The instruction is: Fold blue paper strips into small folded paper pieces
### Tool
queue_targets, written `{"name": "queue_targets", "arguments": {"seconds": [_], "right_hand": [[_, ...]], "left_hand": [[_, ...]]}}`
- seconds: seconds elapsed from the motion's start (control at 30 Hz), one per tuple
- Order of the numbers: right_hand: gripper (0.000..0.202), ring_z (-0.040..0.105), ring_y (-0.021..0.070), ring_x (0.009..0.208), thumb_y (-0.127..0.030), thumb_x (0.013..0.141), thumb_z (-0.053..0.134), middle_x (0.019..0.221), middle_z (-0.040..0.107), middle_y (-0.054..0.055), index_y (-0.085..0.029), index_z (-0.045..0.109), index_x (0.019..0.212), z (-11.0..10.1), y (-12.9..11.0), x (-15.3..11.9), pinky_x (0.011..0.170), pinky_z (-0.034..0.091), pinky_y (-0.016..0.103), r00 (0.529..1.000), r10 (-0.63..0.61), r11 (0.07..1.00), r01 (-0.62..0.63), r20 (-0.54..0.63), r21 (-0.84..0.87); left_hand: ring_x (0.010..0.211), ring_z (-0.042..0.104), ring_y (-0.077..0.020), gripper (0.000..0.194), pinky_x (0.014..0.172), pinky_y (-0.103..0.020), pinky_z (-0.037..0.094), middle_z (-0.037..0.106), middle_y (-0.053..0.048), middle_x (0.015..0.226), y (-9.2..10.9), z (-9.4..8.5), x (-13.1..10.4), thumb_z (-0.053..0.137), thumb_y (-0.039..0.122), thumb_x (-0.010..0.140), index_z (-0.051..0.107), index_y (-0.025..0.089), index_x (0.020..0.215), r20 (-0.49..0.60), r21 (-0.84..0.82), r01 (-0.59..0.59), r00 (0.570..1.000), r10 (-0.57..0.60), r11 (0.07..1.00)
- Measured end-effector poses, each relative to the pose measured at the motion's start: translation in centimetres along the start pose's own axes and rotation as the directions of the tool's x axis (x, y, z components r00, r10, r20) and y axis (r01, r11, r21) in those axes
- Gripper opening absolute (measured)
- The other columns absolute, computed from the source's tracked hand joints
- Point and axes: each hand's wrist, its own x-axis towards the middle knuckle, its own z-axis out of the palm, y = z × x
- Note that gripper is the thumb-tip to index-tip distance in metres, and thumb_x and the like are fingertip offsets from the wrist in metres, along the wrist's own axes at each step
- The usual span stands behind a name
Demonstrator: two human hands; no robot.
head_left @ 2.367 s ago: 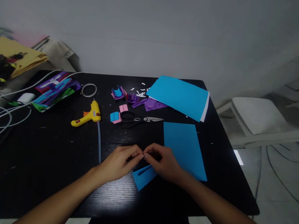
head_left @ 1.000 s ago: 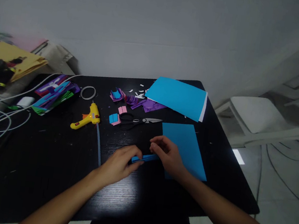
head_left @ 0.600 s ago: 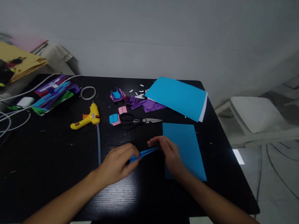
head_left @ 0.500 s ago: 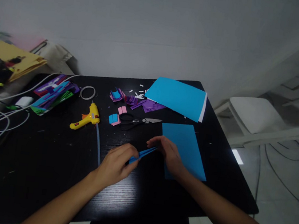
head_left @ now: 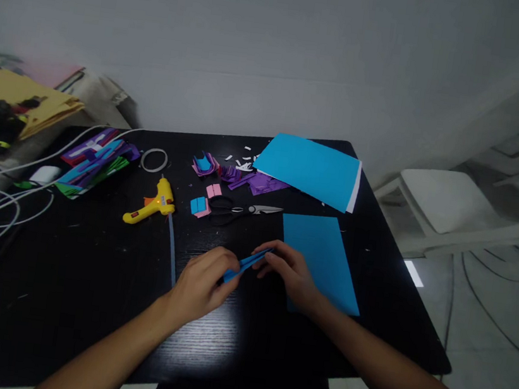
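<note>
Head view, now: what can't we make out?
- Narrow folded blue paper: ends partly covered by left hand and right hand.
- Flat blue rectangular sheet: lower-left part behind right hand.
- Yellow glue gun: label too small.
- Yellow-tan paper stack: cut off by left edge.

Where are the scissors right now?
Head view, mid-table: the scissors lie just right of the small pink and blue folded papers, beyond both hands.
</note>
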Motion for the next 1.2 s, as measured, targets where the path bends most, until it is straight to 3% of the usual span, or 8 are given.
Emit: {"name": "queue_targets", "arguments": {"seconds": [0.17,0.3,0.53,0.8,1.0,1.2], "right_hand": [[0.022,0.072,0.0195,0.079,-0.041,0.093,0.069,0.093,0.075,0.007,-0.02,0.077,0.097,-0.1,-0.19,0.11,0.073,0.063,0.035,1.0,0.022,1.0,-0.022,0.017,0.02],[0.026,0.073,0.0199,0.081,-0.043,0.095,0.067,0.094,0.076,0.007,-0.019,0.076,0.095,-0.16,-0.22,0.21,0.073,0.063,0.034,0.999,0.031,0.999,-0.032,0.012,0.043],[0.035,0.069,0.0169,0.063,-0.055,0.093,0.073,0.072,0.072,0.001,-0.021,0.067,0.101,0.24,-0.19,0.06,0.062,0.059,0.031,0.997,-0.032,0.999,0.031,-0.063,-0.011],[0.035,0.065,0.0145,0.06,-0.055,0.093,0.073,0.075,0.069,0.0,-0.021,0.07,0.098,0.13,-0.65,-0.01,0.059,0.057,0.029,0.99,-0.073,0.994,0.062,-0.122,-0.093],[0.033,0.065,0.0145,0.061,-0.054,0.093,0.074,0.076,0.067,-0.001,-0.021,0.071,0.095,0.07,-0.67,-0.03,0.061,0.056,0.03,0.986,-0.075,0.994,0.061,-0.148,-0.096],[0.037,0.065,0.0155,0.061,-0.057,0.091,0.075,0.075,0.069,0.0,-0.021,0.071,0.095,0.02,-0.81,0.08,0.059,0.058,0.03,0.988,-0.073,0.996,0.065,-0.139,-0.066]], "left_hand": [[0.082,0.067,-0.0166,0.013,0.072,-0.026,0.055,0.068,-0.005,0.093,-0.21,0.08,-0.3,0.059,0.008,0.098,0.061,0.02,0.101,0.031,0.024,-0.008,1.0,0.008,1.0],[0.08,0.067,-0.0159,0.013,0.071,-0.026,0.054,0.067,-0.004,0.091,-0.08,0.14,-0.16,0.061,0.008,0.097,0.061,0.02,0.098,0.009,-0.027,0.021,1.0,-0.021,0.999],[0.074,0.064,-0.0139,0.008,0.067,-0.024,0.051,0.067,0.0,0.086,-0.07,0.05,0.08,0.069,0.017,0.097,0.062,0.021,0.097,-0.084,-0.112,0.204,0.973,-0.214,0.972],[0.065,0.061,-0.0114,0.01,0.061,-0.021,0.049,0.067,0.003,0.081,-0.28,0.14,-0.45,0.065,0.024,0.101,0.063,0.021,0.11,-0.104,-0.194,0.355,0.919,-0.379,0.914],[0.065,0.061,-0.0112,0.013,0.062,-0.02,0.05,0.065,0.004,0.076,-0.55,0.31,-0.46,0.071,0.025,0.097,0.067,0.021,0.109,-0.158,-0.227,0.368,0.9,-0.407,0.902],[0.061,0.061,-0.0099,0.014,0.06,-0.019,0.049,0.066,0.005,0.072,-0.39,0.01,0.08,0.074,0.022,0.094,0.076,0.023,0.109,-0.171,-0.207,0.331,0.914,-0.367,0.921]]}}
